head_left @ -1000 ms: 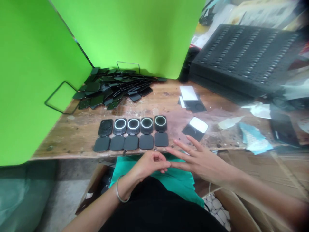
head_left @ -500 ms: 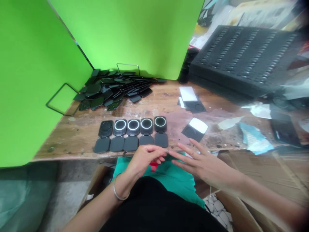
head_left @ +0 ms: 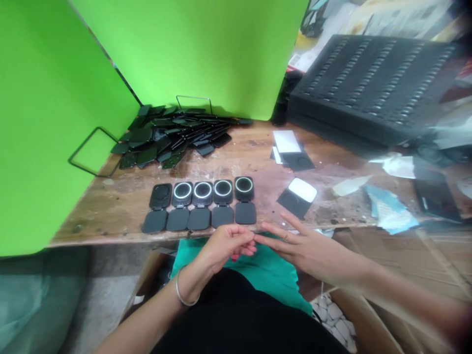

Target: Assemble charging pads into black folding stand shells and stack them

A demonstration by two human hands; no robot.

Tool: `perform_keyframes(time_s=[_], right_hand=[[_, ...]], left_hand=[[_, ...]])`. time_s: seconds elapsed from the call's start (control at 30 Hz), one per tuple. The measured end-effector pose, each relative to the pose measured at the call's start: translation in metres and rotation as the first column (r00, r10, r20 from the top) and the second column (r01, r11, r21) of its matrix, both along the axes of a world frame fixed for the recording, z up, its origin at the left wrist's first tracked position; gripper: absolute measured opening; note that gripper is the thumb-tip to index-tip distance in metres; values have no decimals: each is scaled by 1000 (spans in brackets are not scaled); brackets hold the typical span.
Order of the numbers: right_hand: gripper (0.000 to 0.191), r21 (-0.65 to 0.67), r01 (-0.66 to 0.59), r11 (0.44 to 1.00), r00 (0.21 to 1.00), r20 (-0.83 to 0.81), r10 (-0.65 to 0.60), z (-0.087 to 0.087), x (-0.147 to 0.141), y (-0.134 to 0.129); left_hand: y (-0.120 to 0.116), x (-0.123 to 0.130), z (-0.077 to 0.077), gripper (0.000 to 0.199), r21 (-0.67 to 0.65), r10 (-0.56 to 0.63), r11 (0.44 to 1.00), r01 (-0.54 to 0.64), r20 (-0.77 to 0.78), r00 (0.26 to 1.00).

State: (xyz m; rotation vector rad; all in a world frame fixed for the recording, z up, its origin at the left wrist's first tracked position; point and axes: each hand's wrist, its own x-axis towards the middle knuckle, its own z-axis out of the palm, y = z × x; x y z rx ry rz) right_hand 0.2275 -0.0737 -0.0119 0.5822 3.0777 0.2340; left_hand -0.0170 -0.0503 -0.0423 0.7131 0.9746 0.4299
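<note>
My left hand (head_left: 229, 246), with a silver bangle at the wrist, is closed in a pinch below the table's front edge; anything between the fingertips is too small to make out. The fingers of my right hand (head_left: 300, 243) are spread, one fingertip meeting the left fingertips. Beyond them stands a row of several black folding units, most with a pale ring on the raised block, such as the rightmost one (head_left: 244, 189). Right of the row, a white rounded pad (head_left: 303, 190) lies on a dark square sheet (head_left: 295, 204).
Many black plates (head_left: 147, 135) are heaped before green panels (head_left: 191, 54). White and dark cards (head_left: 286, 142) lie mid-table. A large black foam tray (head_left: 361, 83) is back right, near a crumpled blue-white wrapper (head_left: 390, 210). Open cardboard boxes (head_left: 383, 255) are below the edge.
My left hand has turned a little, its fingers curled closer together. My right hand has shifted slightly left and down, its fingers less widely spread. The view has moved slightly.
</note>
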Motion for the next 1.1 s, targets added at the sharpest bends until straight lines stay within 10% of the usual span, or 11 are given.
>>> perform_keyframes(time_s=[0.4, 0.7, 1.1], right_hand=[[8, -70, -57, 996, 997, 51, 61, 2, -3, -2], [39, -68, 90, 994, 991, -92, -96, -2, 2, -11], [27, -116, 114, 987, 984, -125, -129, -3, 2, -11]], left_hand=[[-5, 2, -6, 42, 50, -42, 997, 51, -159, 986], [-2, 7, 15, 38, -223, 112, 972, -71, 178, 978], [-7, 12, 7, 36, -127, 188, 977, -171, 145, 971]])
